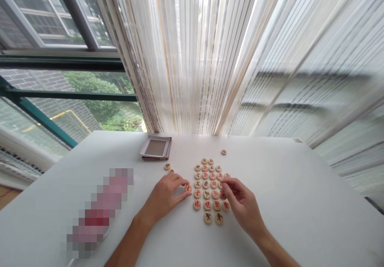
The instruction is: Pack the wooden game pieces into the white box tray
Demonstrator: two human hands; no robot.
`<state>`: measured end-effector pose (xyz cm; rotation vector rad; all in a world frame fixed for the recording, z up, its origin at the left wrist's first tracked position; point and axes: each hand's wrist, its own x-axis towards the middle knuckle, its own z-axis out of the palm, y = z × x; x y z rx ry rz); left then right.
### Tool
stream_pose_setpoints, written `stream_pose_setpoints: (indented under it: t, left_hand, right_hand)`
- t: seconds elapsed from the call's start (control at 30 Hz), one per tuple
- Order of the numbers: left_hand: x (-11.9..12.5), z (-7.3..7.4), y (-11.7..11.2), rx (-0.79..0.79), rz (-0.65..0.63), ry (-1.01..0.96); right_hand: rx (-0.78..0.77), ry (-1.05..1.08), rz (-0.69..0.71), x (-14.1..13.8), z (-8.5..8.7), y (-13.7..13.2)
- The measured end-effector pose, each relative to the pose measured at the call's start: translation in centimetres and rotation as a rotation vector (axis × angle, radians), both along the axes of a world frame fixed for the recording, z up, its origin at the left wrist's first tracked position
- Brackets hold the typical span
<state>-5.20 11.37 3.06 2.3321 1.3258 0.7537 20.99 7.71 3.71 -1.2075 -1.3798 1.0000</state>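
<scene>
Round wooden Chinese chess pieces with red or black characters lie in close rows on the white table. My left hand point(164, 195) has its thumb and fingers around the sides of a red-marked Chinese chess piece point(188, 188), just left of the rows. On the right edge of the group, my right hand point(241, 203) has thumb and forefinger drawn together. Its fingertips partly cover the pieces there, so I cannot make out what they hold. Two black-marked pieces point(207, 218) point(219, 218) form the nearest row.
A shallow open box point(156, 148) sits at the table's back left. One loose piece point(223, 152) lies beyond the group, and another point(167, 166) lies behind my left hand. A blurred-out pinkish object point(103, 211) is at left. Striped curtains point(192, 59) hang behind the table point(300, 203).
</scene>
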Motion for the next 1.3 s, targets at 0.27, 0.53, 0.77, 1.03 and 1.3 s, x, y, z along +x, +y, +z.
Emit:
stream_pose_setpoints:
  t: [0.27, 0.53, 0.77, 1.03, 1.3]
  left_hand:
    - [0.2, 0.0, -0.3, -0.109, 0.005, 0.064]
    - [0.2, 0.1, -0.2, -0.167, 0.013, 0.057]
    - [0.0, 0.1, -0.2, -0.195, -0.003, 0.038]
    - [0.1, 0.2, -0.2, -0.2, 0.004, 0.042]
    - [0.2, 0.3, -0.3, -0.168, -0.008, 0.024]
  right_hand:
    - [0.147, -0.075, -0.299, 3.4, -0.6, 2.3]
    - [0.058, -0.088, -0.467, 6.6, -2.8, 5.5]
    - [-0.02, -0.239, -0.359, 6.7, -3.5, 5.7]
    - [-0.026, -0.314, -0.34, 6.4, -3.5, 5.5]
    - [-0.013, -0.336, -0.332, 6.3, -3.3, 5.4]
